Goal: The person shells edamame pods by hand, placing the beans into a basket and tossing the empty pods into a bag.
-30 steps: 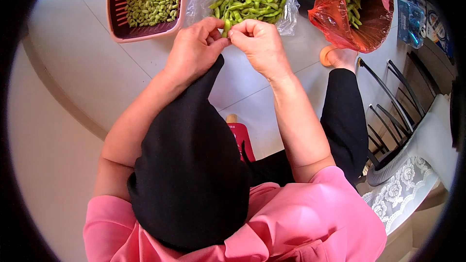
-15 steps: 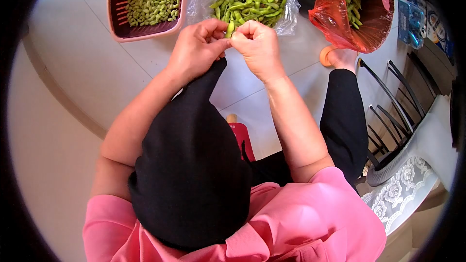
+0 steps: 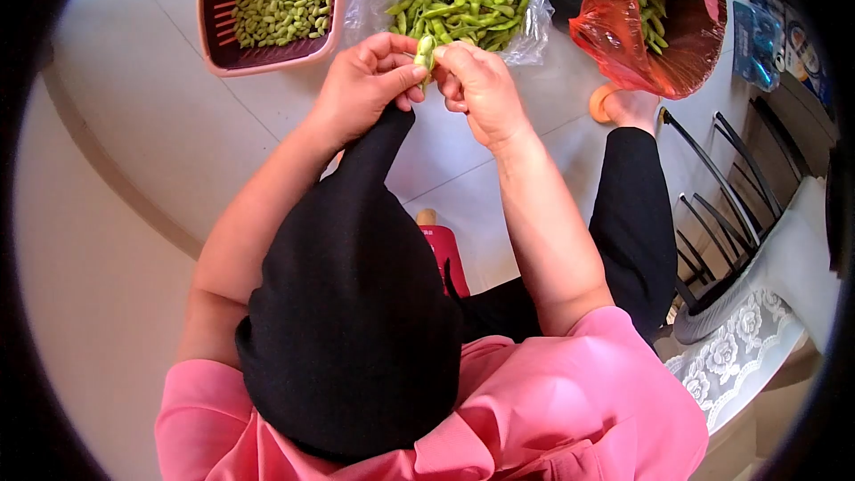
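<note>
Both hands meet over my raised knee at one green soybean pod (image 3: 424,53), which looks split open with pale beans showing. My left hand (image 3: 370,80) pinches the pod between thumb and fingers. My right hand (image 3: 481,85) grips its right edge with thumb and forefinger, the other fingers curled in. Just beyond the hands, a clear plastic bag (image 3: 363,20) lies open with a heap of whole pods (image 3: 463,4) on it. To the left of the bag stands a pink and brown basket (image 3: 334,13) holding shelled beans (image 3: 280,4).
A red plastic bag (image 3: 614,44) lines a bin at the upper right, with green pods or husks (image 3: 652,18) inside. A chair's black legs (image 3: 726,205) and lace cover (image 3: 730,352) stand on the right. A blue packet (image 3: 757,44) lies at far right.
The pod now stands more upright and shows its beans. My right hand has turned and shifted slightly, its fist loosening into a thumb-and-finger grip.
</note>
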Action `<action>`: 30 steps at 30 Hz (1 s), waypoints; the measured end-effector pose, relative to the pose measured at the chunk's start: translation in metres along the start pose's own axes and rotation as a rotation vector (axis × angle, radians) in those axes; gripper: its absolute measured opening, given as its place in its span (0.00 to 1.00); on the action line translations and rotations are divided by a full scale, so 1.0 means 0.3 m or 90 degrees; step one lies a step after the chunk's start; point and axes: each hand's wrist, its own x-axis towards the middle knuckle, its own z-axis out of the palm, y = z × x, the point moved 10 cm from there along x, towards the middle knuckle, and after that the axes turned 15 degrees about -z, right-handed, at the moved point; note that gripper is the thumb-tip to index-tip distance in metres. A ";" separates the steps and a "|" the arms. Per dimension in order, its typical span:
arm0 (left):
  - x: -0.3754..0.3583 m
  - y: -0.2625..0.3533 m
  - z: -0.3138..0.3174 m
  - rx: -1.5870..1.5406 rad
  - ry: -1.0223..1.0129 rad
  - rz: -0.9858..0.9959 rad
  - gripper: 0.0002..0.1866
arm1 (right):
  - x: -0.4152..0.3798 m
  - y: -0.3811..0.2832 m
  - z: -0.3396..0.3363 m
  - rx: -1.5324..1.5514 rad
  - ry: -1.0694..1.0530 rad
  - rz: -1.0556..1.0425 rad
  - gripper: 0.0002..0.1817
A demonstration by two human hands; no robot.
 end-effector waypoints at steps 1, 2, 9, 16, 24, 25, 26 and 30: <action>-0.005 0.013 -0.003 0.067 0.036 0.021 0.13 | -0.007 -0.039 0.017 -0.114 0.013 -0.064 0.08; -0.007 0.010 -0.002 0.067 0.036 0.020 0.13 | -0.010 -0.078 0.025 -0.228 0.027 -0.129 0.10; -0.003 -0.014 -0.008 -0.035 -0.017 0.003 0.14 | -0.008 -0.112 0.007 -0.378 -0.033 -0.232 0.06; 0.003 -0.038 -0.003 -0.078 -0.016 -0.037 0.16 | -0.003 -0.097 0.002 -0.356 0.003 -0.214 0.08; -0.007 -0.039 -0.017 -0.053 0.005 -0.034 0.16 | -0.063 -0.194 0.129 -0.805 0.065 -0.477 0.08; -0.007 -0.046 -0.022 -0.066 0.004 -0.043 0.16 | -0.063 -0.193 0.125 -0.805 0.066 -0.478 0.08; -0.010 -0.047 -0.024 -0.066 0.004 -0.043 0.16 | -0.051 -0.170 0.091 -0.726 0.068 -0.413 0.08; 0.001 -0.085 -0.011 -0.056 -0.036 -0.063 0.18 | -0.032 -0.126 0.024 -0.588 0.078 -0.308 0.08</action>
